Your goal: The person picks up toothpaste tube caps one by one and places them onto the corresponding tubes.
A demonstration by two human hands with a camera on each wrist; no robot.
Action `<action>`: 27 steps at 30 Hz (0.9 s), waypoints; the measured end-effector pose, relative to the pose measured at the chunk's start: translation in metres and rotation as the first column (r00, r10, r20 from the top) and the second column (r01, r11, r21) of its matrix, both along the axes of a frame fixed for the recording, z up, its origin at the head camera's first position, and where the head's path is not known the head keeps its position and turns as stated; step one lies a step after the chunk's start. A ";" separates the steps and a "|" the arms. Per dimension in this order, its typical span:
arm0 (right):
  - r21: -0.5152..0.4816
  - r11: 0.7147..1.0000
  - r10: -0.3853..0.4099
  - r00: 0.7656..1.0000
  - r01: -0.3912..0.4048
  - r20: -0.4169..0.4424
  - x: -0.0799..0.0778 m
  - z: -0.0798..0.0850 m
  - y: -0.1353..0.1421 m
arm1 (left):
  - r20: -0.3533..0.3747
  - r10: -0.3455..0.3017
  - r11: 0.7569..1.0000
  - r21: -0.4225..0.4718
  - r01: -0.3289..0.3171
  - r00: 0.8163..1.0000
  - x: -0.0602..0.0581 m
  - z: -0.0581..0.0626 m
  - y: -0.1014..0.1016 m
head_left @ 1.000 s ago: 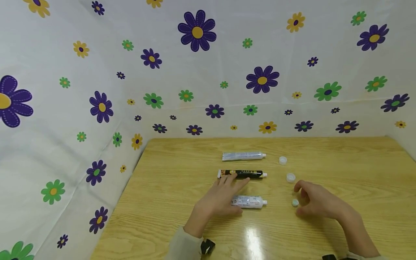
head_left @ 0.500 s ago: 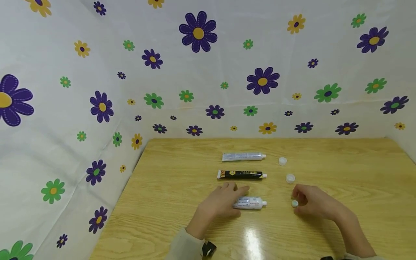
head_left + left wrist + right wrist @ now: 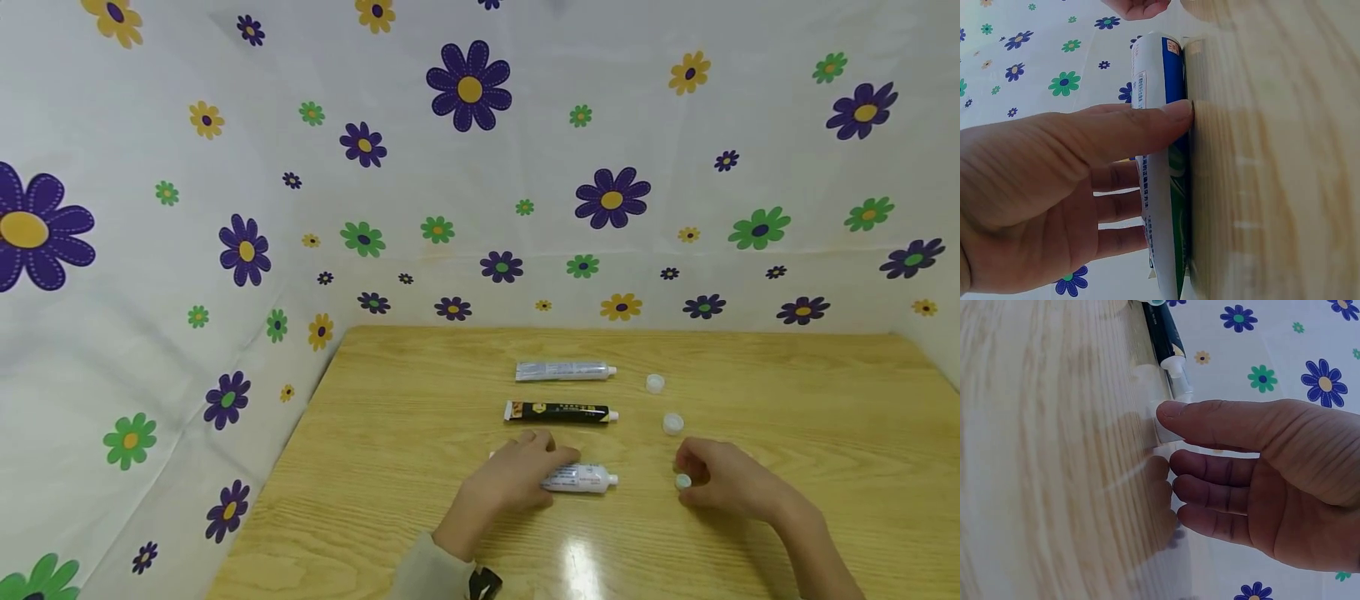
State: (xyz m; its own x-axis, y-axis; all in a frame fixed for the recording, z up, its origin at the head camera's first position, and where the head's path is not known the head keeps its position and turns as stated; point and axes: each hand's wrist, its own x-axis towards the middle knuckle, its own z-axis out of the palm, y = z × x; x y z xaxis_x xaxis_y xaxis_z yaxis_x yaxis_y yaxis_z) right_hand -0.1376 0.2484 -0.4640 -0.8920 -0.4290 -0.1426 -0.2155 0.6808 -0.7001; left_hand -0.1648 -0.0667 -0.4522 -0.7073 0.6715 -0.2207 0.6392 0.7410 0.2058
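Note:
My left hand (image 3: 513,473) grips a white toothpaste tube (image 3: 588,478) that lies on the table, nozzle to the right and bare. In the left wrist view the thumb presses the near side of this tube, whose blue and green print shows, while the other fingers lie along the far side. My right hand (image 3: 731,479) holds a small pale green cap (image 3: 682,482) between thumb and index finger, low over the tabletop. The other fingers of that hand are bent beneath it in the right wrist view.
Behind the gripped tube lie a black tube (image 3: 566,412) and a silvery white tube (image 3: 564,371), both uncapped with nozzles to the right. Two translucent white caps, a nearer cap (image 3: 672,424) and a farther cap (image 3: 655,383), rest right of them. A flowered cloth (image 3: 420,183) borders the wooden table (image 3: 405,400).
My left hand has drawn back from over the black tube and closed round the nearest tube. The right thumb and index finger have come together on the small cap. The head view has tilted slightly.

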 end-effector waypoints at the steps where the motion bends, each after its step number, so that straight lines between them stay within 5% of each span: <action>1: -0.002 1.000 0.001 1.000 -0.001 -0.001 0.000 0.000 0.000 | 0.001 -0.006 1.000 0.003 0.006 1.000 0.000 0.000 0.000; 27: 0.002 1.000 -0.006 0.998 0.006 -0.056 -0.001 -0.003 -0.001 | 0.008 -0.037 0.999 0.037 0.036 0.999 -0.001 -0.003 0.002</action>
State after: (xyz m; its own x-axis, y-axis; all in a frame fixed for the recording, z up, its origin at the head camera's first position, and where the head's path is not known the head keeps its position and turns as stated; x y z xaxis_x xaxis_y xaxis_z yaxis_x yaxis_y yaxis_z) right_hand -0.1386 0.2474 -0.4671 -0.9012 -0.4231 -0.0936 -0.2498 0.6837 -0.6856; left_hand -0.1654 -0.0645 -0.4553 -0.6805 0.7046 -0.2009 0.6637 0.7090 0.2383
